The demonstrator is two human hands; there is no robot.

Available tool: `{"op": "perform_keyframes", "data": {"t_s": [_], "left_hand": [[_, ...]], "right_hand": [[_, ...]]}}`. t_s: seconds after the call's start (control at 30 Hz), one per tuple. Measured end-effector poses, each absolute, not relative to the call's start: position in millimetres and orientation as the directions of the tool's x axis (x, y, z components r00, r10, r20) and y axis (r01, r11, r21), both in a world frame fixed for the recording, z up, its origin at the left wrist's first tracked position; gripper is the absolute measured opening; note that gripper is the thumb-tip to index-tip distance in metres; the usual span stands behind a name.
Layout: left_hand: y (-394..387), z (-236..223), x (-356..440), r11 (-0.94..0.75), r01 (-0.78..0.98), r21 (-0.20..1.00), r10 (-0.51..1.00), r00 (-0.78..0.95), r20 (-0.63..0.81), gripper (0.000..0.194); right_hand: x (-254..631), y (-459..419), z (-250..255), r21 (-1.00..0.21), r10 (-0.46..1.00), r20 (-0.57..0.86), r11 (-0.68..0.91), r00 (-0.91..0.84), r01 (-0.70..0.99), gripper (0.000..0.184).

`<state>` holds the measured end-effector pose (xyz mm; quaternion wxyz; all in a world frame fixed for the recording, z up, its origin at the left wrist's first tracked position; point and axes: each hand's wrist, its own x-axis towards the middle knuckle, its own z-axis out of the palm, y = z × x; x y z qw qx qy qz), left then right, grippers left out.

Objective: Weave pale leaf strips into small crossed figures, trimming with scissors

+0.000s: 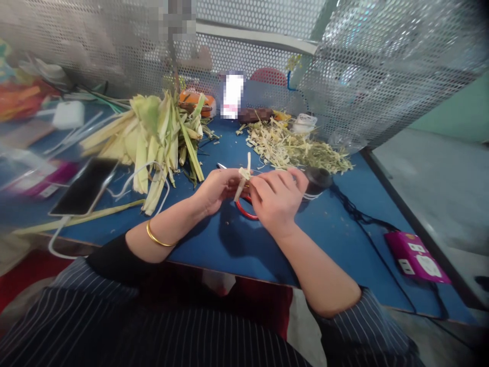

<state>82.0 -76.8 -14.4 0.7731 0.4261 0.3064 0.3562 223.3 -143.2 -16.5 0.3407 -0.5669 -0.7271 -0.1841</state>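
Above the blue table my left hand (pixel 214 189) pinches a small pale strip of corn husk (pixel 245 174), folded or knotted at its middle with one end sticking up. Against the same husk piece, the closed fingers of my right hand (pixel 279 196) press from the right; a thin line like thread shows near them. Beneath both hands lie scissors with red handles (pixel 246 213), their metal tip showing past my left hand. Just beyond my right hand is a dark round object (pixel 319 179), partly hidden, its kind unclear.
A pile of corn husks (pixel 153 132) lies at the back left, and a heap of husk scraps (pixel 290 140) at the back right. A phone (pixel 84 187) with a white cable lies left. A magenta power strip (pixel 417 257) with black cords sits right. Perforated metal panels (pixel 248 56) border the back.
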Motion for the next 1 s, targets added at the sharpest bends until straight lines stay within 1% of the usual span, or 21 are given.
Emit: {"op": "perform_keyframes", "data": {"t_s": [0.17, 0.23, 0.3, 0.4, 0.47, 0.5, 0.57, 0.6, 0.67, 0.7, 0.73, 0.77, 0.8, 0.83, 0.87, 0.93, 1.0], "left_hand": [[-78.8, -13.3, 83.1, 0.363, -0.298, 0.883, 0.829, 0.536, -0.16, 0.018], [-79.4, -14.0, 83.8, 0.353, -0.306, 0.884, 0.839, 0.522, -0.154, 0.019], [-79.1, -15.7, 84.4, 0.337, -0.317, 0.887, 0.855, 0.497, -0.147, 0.02], [-77.9, -19.2, 85.2, 0.326, -0.331, 0.885, 0.867, 0.478, -0.141, 0.02], [-77.4, -21.0, 85.5, 0.328, -0.327, 0.886, 0.864, 0.483, -0.142, 0.02], [-77.5, -21.4, 85.5, 0.321, -0.319, 0.892, 0.866, 0.481, -0.139, 0.02], [-78.0, -21.0, 85.2, 0.298, -0.299, 0.906, 0.868, 0.479, -0.127, 0.021], [-78.5, -20.3, 84.9, 0.289, -0.291, 0.912, 0.868, 0.481, -0.122, 0.021], [-79.3, -18.1, 84.4, 0.291, -0.27, 0.918, 0.862, 0.49, -0.129, 0.022], [-79.6, -17.0, 84.2, 0.298, -0.255, 0.92, 0.858, 0.494, -0.141, 0.023], [-79.8, -16.0, 84.0, 0.3, -0.238, 0.924, 0.857, 0.493, -0.152, 0.024], [-79.9, -15.2, 84.0, 0.296, -0.222, 0.929, 0.858, 0.489, -0.156, 0.024], [-80.0, -14.8, 83.9, 0.285, -0.21, 0.935, 0.859, 0.489, -0.152, 0.024], [-80.0, -14.8, 83.9, 0.267, -0.205, 0.941, 0.859, 0.493, -0.137, 0.024], [-80.0, -15.2, 84.0, 0.245, -0.201, 0.948, 0.858, 0.501, -0.116, 0.025], [-80.0, -17.2, 84.3, 0.199, -0.194, 0.961, 0.852, 0.518, -0.072, 0.027], [-79.6, -20.2, 85.1, 0.153, -0.182, 0.971, 0.86, 0.508, -0.04, 0.03]], "right_hand": [[223.9, -141.5, -19.6, -0.036, 0.664, 0.723, 0.31, -0.189, 0.95, 0.02], [223.7, -139.1, -20.7, 0.002, 0.644, 0.727, 0.342, -0.236, 0.94, 0.021], [222.9, -136.3, -21.4, 0.08, 0.622, 0.704, 0.412, -0.344, 0.908, 0.022], [221.4, -133.2, -21.7, 0.204, 0.602, 0.616, 0.501, -0.508, 0.841, 0.022], [220.9, -132.8, -21.4, 0.22, 0.61, 0.586, 0.514, -0.534, 0.829, 0.022], [220.8, -133.0, -21.3, 0.199, 0.613, 0.596, 0.514, -0.519, 0.835, 0.022], [220.9, -133.7, -21.2, 0.088, 0.614, 0.664, 0.503, -0.427, 0.86, 0.017], [221.0, -133.9, -21.4, -0.004, 0.619, 0.707, 0.487, -0.342, 0.873, 0.014], [221.7, -133.3, -22.4, -0.254, 0.655, 0.748, 0.428, -0.104, 0.867, 0.007], [222.2, -132.3, -23.2, -0.396, 0.69, 0.723, 0.384, 0.026, 0.834, 0.006], [222.8, -131.1, -24.1, -0.537, 0.734, 0.664, 0.335, 0.143, 0.774, 0.007], [223.3, -129.6, -25.0, -0.671, 0.786, 0.573, 0.285, 0.234, 0.685, 0.008], [223.8, -128.0, -25.7, -0.787, 0.837, 0.462, 0.234, 0.294, 0.57, 0.009], [224.1, -126.4, -26.3, -0.879, 0.88, 0.345, 0.181, 0.327, 0.44, 0.01], [224.1, -125.0, -26.5, -0.942, 0.91, 0.236, 0.128, 0.34, 0.31, 0.01], [223.2, -123.0, -26.3, -0.994, 0.938, 0.075, 0.044, 0.338, 0.098, 0.012], [221.0, -122.1, -25.9, -1.0, 0.942, -0.007, -0.005, 0.337, -0.006, 0.014]]}}
